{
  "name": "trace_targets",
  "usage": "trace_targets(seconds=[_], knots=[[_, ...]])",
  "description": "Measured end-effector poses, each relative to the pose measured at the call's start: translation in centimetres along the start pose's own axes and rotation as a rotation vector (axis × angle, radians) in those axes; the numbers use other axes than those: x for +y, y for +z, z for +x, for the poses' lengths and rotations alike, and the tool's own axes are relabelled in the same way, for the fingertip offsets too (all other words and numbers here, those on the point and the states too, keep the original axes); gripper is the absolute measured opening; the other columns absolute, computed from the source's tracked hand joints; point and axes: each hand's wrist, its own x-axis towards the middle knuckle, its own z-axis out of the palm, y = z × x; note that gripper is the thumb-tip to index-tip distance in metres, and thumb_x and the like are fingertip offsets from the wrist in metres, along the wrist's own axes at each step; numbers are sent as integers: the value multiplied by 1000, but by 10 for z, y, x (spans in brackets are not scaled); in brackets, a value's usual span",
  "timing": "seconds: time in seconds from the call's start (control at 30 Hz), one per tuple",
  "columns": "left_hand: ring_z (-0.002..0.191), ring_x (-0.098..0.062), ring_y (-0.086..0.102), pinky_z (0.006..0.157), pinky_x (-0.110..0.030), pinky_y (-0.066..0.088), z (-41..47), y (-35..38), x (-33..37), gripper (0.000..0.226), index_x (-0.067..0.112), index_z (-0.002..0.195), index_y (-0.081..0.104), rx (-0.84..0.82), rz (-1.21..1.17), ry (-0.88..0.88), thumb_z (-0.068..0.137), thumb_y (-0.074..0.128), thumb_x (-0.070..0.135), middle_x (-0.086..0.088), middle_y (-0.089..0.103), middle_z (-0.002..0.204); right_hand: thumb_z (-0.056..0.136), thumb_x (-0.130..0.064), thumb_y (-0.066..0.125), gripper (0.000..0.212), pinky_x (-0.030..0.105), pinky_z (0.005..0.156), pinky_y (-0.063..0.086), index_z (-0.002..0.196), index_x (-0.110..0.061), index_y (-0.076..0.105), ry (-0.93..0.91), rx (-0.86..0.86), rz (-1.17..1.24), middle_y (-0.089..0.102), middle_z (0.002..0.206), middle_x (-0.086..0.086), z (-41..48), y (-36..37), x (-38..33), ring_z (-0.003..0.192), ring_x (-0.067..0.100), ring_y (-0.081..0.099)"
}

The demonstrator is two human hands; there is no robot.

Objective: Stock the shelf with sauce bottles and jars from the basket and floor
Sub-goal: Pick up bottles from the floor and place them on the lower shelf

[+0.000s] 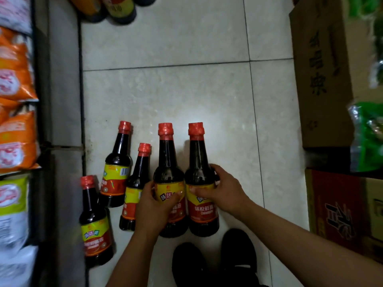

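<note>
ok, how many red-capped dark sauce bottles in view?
5. One bottle in the left hand, one in the right hand; three on the pale tiled floor by the shelf base. Cropped bottles at top edge: caps hidden.

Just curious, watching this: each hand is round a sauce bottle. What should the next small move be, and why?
Probably lift both and swing them left to the shelf. The left hand grips one red-capped bottle, the right hand grips the rightmost bottle beside it, both upright, so the hold looks ready.
</note>
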Motion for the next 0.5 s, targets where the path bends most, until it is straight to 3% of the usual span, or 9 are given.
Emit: trace_targets(seconds=[0.07,0.23,0.33,0.5], knots=[[90,-13,61,73,-29,52,-17,-7,18,51,18,116,50,6,-29,44,72,75,10,-1,62,104,69,-27,79,56,12,68,46,110,-39,43,-29,1,13,53,93,-24,-16,-6,-19,80,-6,54],[95,-20,66,83,-45,54,-63,-34,64,54,20,114,54,15,-51,97,68,79,13,-2,67,107,68,-25,80,56,25,80,53,112,-37,48,-101,-4,60,56,97,-20,-66,-16,-71,93,8,61],[92,-16,67,79,-40,55,-94,-50,94,46,28,104,56,-3,-61,156,68,77,10,2,69,100,68,-22,79,51,22,78,53,101,-45,48,-154,-18,86,58,96,-23,-98,-23,-100,91,5,61],[86,-15,67,71,-32,53,-149,-75,146,49,33,94,55,29,-79,230,65,78,2,4,69,94,68,-23,80,54,15,72,51,103,-47,48,-212,-21,111,60,98,-23,-157,-38,-158,89,-1,61]])
